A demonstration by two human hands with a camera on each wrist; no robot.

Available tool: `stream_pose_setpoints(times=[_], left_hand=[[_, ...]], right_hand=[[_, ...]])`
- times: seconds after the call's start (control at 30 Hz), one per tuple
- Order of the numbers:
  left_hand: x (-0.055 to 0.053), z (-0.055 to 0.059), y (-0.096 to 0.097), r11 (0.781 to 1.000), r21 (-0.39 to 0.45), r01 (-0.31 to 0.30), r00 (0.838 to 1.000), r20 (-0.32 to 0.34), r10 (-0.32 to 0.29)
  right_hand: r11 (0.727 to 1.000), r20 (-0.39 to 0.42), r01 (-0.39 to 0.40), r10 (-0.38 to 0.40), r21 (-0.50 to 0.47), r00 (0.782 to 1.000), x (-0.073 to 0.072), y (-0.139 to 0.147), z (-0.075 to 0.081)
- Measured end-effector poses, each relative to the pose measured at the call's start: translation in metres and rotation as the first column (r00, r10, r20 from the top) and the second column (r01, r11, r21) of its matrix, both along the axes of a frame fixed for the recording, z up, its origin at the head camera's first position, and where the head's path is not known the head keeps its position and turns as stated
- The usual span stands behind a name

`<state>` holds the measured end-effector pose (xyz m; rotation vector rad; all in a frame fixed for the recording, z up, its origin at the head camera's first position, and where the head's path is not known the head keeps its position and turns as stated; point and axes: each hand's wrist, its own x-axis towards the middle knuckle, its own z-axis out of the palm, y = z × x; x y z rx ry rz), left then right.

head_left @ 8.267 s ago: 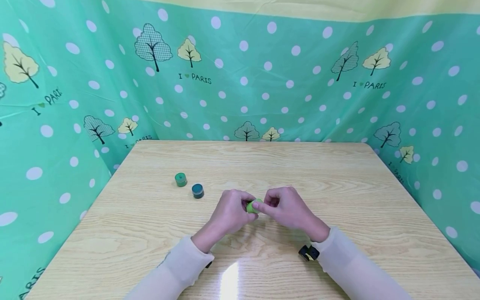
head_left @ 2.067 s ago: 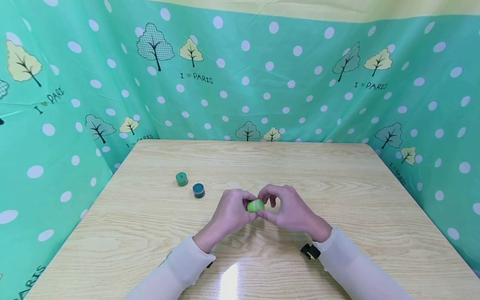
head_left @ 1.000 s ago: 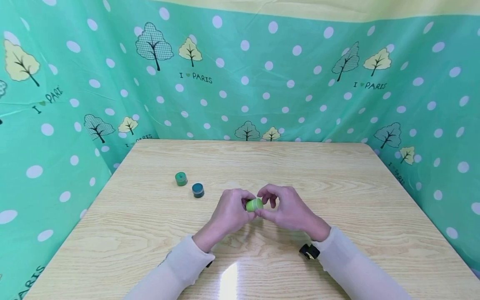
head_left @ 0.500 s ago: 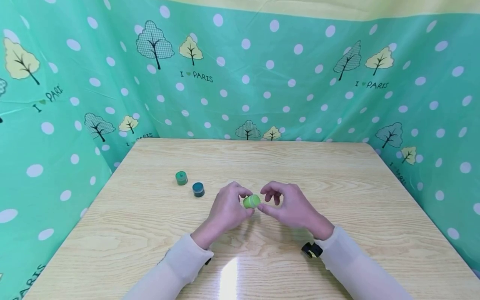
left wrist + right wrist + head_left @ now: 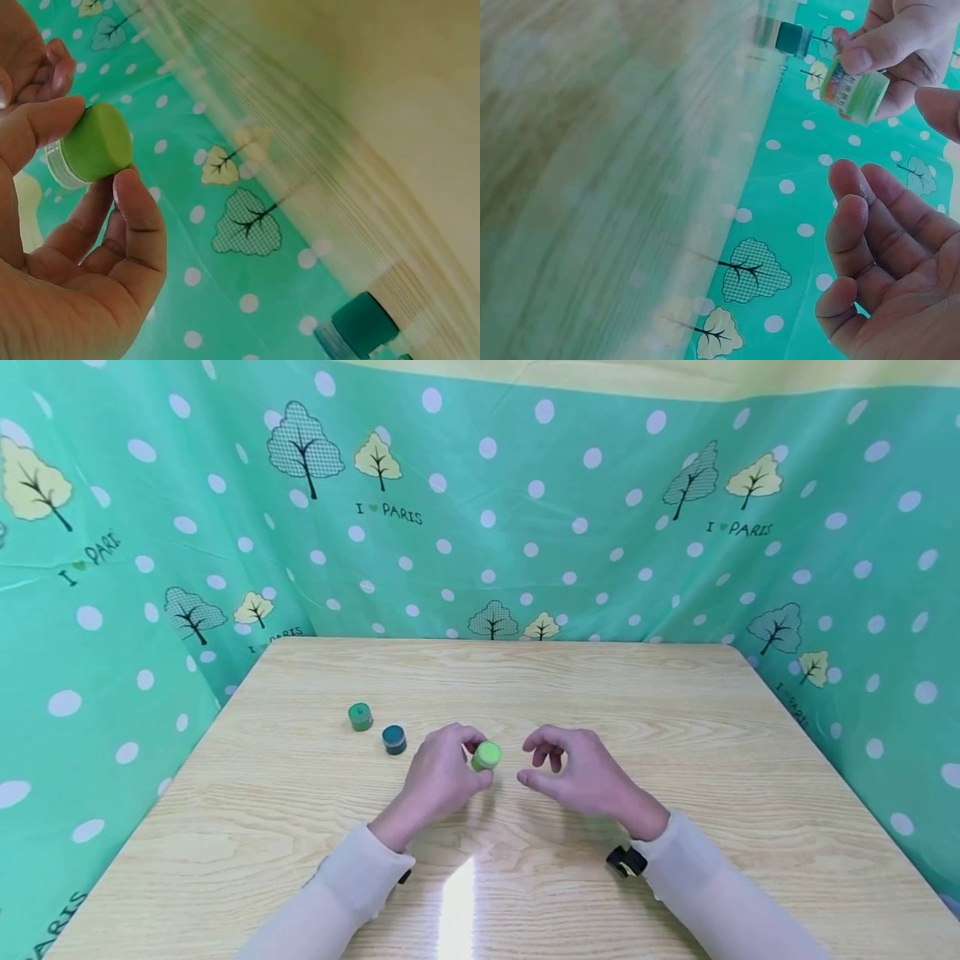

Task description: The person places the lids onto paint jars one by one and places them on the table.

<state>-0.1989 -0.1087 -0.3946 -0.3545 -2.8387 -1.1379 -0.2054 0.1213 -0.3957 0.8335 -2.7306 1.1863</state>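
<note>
My left hand (image 5: pixel 442 772) pinches a small light green paint jar (image 5: pixel 486 756) between thumb and fingers, over the middle of the table. Its round green top tilts toward the head camera. In the left wrist view the jar (image 5: pixel 97 142) shows a green part and a clear rim, and a printed label (image 5: pixel 845 88) shows in the right wrist view. My right hand (image 5: pixel 576 772) is apart from the jar, a little to its right, with nothing in its loosely curved fingers. A dark teal paint jar (image 5: pixel 393 740) and a green paint jar (image 5: pixel 361 717) stand left of my left hand.
The wooden table (image 5: pixel 637 693) reaches back to a green dotted curtain (image 5: pixel 420 577) that hangs behind it and along both sides. A bright glare patch (image 5: pixel 457 910) lies on the tabletop near the front.
Earlier both hands were at the light green jar. My right hand's fingers have come off it, and my left hand has carried the jar left and turned it more upright.
</note>
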Motion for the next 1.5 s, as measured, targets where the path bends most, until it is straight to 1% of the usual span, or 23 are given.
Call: stream_pose_setpoints(times=[0.1,0.2,0.37,0.47,0.7,0.83,0.93,1.07,1.2,1.37,1.5], left_hand=[[-0.003,0.001,-0.006,1.0,0.005,-0.016,1.0,0.019,0.016],[-0.007,0.004,-0.013,1.0,-0.009,-0.028,0.999,0.024,0.028],[-0.018,0.008,-0.023,0.995,-0.088,-0.053,0.999,0.007,0.054],[-0.026,0.011,-0.028,0.989,-0.133,-0.065,0.998,0.015,0.067],[-0.044,0.015,-0.032,0.967,-0.251,-0.05,0.996,0.053,0.066],[-0.052,0.013,-0.033,0.954,-0.296,-0.042,0.994,0.086,0.07],[-0.055,0.01,-0.032,0.944,-0.329,-0.026,0.992,0.108,0.064],[-0.058,0.005,-0.029,0.929,-0.371,0.003,0.991,0.122,0.045],[-0.059,0.002,-0.029,0.92,-0.393,0.017,0.992,0.121,0.034],[-0.058,0.0,-0.029,0.913,-0.407,0.023,0.993,0.118,0.027],[-0.053,0.001,-0.031,0.915,-0.403,0.004,0.995,0.091,0.035]], right_hand=[[1.0,0.006,-0.005,0.005,0.008,1.0,0.0,0.0,-0.001],[1.0,0.0,0.0,0.0,0.019,1.0,0.0,-0.001,-0.001],[1.0,-0.014,0.004,-0.004,0.031,1.0,0.0,0.0,-0.001],[0.999,-0.015,0.0,0.0,0.037,1.0,0.0,0.001,-0.001],[0.999,-0.008,-0.002,0.003,0.049,1.0,0.001,0.004,0.0],[0.999,-0.003,-0.002,0.002,0.053,1.0,0.002,0.005,0.002],[0.999,-0.001,-0.002,0.002,0.055,1.0,0.003,0.006,0.002],[0.998,0.004,-0.005,0.004,0.058,1.0,0.003,0.006,0.001],[0.998,0.005,-0.009,0.008,0.066,1.0,0.003,0.006,-0.001],[0.997,-0.005,-0.005,0.005,0.074,1.0,0.003,0.006,-0.001],[0.997,-0.011,0.009,-0.008,0.083,1.0,0.003,0.007,-0.001]])
